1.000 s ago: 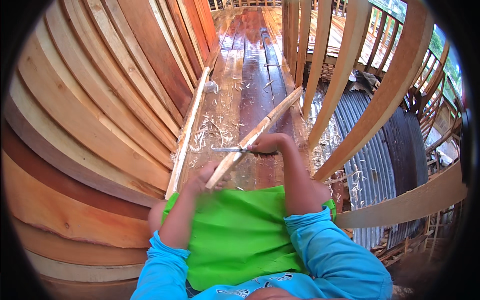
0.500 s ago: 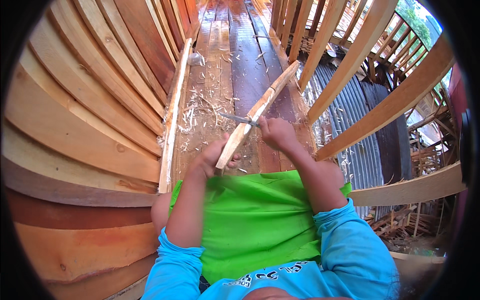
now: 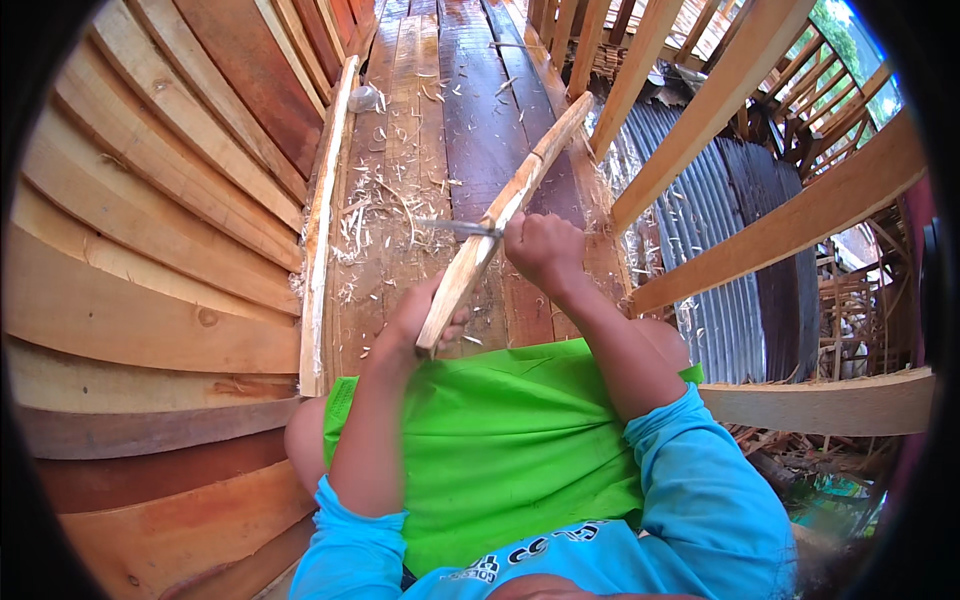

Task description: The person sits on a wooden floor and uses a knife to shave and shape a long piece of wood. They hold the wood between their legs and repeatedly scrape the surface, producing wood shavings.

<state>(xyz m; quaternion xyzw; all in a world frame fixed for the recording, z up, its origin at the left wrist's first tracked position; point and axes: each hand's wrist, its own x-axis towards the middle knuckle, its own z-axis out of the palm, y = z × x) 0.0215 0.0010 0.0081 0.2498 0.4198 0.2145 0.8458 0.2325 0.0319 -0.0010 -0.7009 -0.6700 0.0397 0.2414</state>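
A long, partly shaved wooden stick slants up and away from my lap to the right. Its near end is wrapped by the fingers of my left hand, some of them behind the wood. My right hand is closed in a fist around the handle of a knife. The handle itself is hidden in the fist. The blade points left and lies across the stick about midway along it. Pale fresh cuts show on the wood near the blade.
Wood shavings litter the plank floor. At left, a long pale strip of wood runs beside the board wall. Railing posts stand at right, with corrugated metal sheets beyond. A clear plastic piece lies ahead.
The knife and right hand have shifted slightly up and left along the stick. The stick's near end has moved a little left, and the whole view has tilted slightly.
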